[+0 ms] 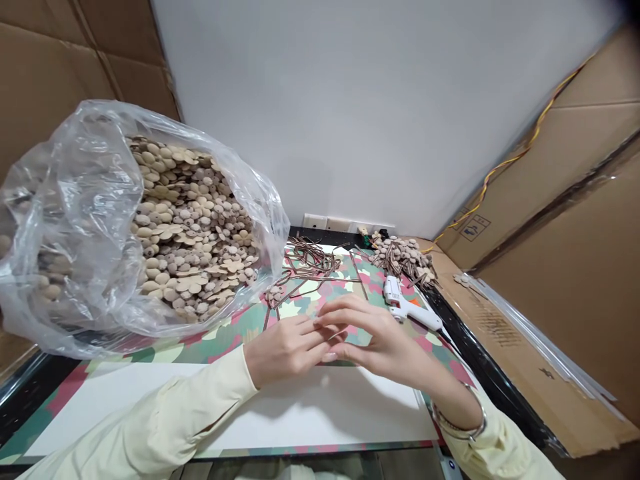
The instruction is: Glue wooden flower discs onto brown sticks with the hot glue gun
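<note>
My left hand [285, 350] reaches in from the left above a white sheet [165, 400], fingers stretched out to the right. My right hand [380, 333] meets it from the right, its fingers arched over the left fingertips and its thumb apart below them. The two hands touch at the fingers, and I see no object between them, though part of the left fingertips is hidden. Just beyond the right hand lies a white glue gun [413, 308]. Past the left hand are a small flower-shaped piece [275, 295] and several thin brown strips [313, 260].
A large clear plastic bag [75, 167] full of beige flower-shaped pieces [195, 227] stands at the left. More flower pieces with brown stems [403, 257] are heaped at the back right. Cardboard [565, 253], a yellow cord [525, 150] and wall sockets [337, 224] edge the table.
</note>
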Tool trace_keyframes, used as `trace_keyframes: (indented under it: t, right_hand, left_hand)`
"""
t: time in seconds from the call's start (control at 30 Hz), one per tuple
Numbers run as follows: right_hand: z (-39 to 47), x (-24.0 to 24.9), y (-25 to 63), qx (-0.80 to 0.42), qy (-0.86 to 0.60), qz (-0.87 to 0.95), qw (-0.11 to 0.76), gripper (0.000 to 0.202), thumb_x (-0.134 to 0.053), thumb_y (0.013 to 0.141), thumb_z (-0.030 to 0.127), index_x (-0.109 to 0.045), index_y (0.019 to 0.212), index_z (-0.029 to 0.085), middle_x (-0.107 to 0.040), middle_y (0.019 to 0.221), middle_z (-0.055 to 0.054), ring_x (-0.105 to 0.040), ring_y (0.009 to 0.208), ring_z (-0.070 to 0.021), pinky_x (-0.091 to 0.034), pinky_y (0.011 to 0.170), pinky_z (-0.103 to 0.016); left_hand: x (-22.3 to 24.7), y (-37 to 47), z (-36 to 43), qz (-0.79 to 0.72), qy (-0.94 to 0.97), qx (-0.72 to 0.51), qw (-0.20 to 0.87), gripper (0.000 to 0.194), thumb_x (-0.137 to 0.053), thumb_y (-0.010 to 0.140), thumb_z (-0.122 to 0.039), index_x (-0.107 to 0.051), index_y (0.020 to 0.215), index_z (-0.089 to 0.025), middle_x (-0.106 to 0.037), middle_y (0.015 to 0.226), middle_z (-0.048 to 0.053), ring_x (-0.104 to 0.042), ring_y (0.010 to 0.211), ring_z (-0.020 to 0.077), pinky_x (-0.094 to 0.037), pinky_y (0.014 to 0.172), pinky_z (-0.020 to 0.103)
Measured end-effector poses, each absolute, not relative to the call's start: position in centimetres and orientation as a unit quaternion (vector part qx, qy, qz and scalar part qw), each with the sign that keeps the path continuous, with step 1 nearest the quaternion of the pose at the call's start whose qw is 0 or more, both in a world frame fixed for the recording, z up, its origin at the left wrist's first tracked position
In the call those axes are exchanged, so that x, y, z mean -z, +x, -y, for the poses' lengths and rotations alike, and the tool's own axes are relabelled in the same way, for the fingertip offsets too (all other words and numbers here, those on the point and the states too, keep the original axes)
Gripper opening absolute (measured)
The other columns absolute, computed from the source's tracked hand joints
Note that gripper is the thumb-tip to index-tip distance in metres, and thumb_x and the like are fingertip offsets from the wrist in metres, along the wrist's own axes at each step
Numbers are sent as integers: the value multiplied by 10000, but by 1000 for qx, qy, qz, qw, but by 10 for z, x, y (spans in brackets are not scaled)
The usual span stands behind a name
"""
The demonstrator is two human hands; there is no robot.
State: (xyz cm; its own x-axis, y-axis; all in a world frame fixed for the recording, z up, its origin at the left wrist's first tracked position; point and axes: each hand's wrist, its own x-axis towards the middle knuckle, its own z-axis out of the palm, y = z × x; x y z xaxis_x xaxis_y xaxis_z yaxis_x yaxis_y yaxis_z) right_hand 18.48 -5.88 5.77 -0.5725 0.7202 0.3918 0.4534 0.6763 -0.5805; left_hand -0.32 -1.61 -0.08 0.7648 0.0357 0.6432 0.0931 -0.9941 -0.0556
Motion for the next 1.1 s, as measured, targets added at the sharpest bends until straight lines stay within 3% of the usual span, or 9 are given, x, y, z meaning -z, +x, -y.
trace_keyframes:
  t: [0.13, 0.23, 0.3, 0.43, 0.53, 0.67, 0.8, 0.9, 1.1]
  right_hand:
    - [61, -46, 170, -240, -324, 831, 383, 52, -611, 803, 189, -642, 846, 192, -619, 995, -86, -566, 946, -182, -460, 830, -336]
    - [60, -40, 165, -266, -330, 798, 429, 99, -573, 815, 150, -619, 734, 184, -642, 868, -70, -597, 835, -168, -478, 749, -311]
    - [56, -41, 169, -278, -365, 759, 462, 95, -585, 805, 165, -611, 715, 185, -637, 788, -51, -600, 778, -167, -475, 706, -300]
    - [47, -51, 196, -305, -442, 658, 528, 86, -612, 797, 238, -625, 729, 188, -631, 787, -41, -591, 792, -172, -456, 720, -297]
    - [45, -59, 215, -340, -452, 613, 553, 117, -602, 811, 276, -628, 749, 180, -621, 735, -27, -566, 637, -131, -444, 605, -260]
    - [49, -65, 220, -380, -471, 652, 457, 246, -524, 859, 346, -626, 728, 163, -569, 596, -2, -486, 480, -90, -385, 472, -222]
    - [54, -62, 206, -386, -463, 737, 306, 264, -546, 832, 393, -650, 756, 163, -604, 650, -16, -539, 562, -108, -421, 519, -217]
    - [58, -55, 192, -361, -430, 772, 299, 210, -632, 766, 383, -646, 778, 174, -629, 709, -18, -553, 594, -116, -436, 530, -213]
    - [59, -39, 181, -248, -409, 810, 339, 225, -497, 879, 308, -627, 756, 171, -589, 607, -5, -496, 543, -103, -385, 512, -206]
  left_hand:
    - [3, 1, 18, 18, -930, 364, 53, 193, -464, 860, -73, -626, 962, -95, -688, 947, 151, -614, 984, 211, -498, 877, 372]
    - [4, 4, 20, 33, -935, 347, 67, 161, -476, 862, -98, -635, 884, -100, -700, 855, 125, -638, 915, 211, -508, 859, 377]
    - [3, 5, 21, 45, -942, 325, 75, 172, -481, 871, -138, -621, 958, -89, -700, 892, 132, -634, 935, 221, -515, 846, 379]
    - [-1, 3, 21, 57, -944, 311, 96, 333, -459, 892, -174, -495, 1208, -77, -599, 1195, 165, -509, 1171, 232, -479, 925, 373]
    - [-1, 0, 20, 83, -939, 324, 81, 361, -435, 897, -144, -460, 1254, -99, -548, 1269, 143, -453, 1228, 219, -442, 978, 383]
    - [3, -1, 19, 171, -923, 343, -40, 416, -390, 910, -143, -396, 1326, -125, -483, 1340, 112, -404, 1266, 181, -382, 1044, 353]
    - [5, 0, 19, 224, -897, 347, -158, 442, -327, 934, -191, -334, 1376, -198, -459, 1365, 55, -384, 1278, 157, -355, 1064, 346]
    - [7, 1, 21, 233, -888, 342, -203, 440, -325, 935, -213, -344, 1374, -201, -464, 1361, 58, -386, 1277, 169, -350, 1063, 364]
    - [7, 5, 25, 214, -874, 349, -262, 412, -390, 913, -219, -443, 1320, -176, -510, 1318, 92, -449, 1230, 199, -352, 1050, 384]
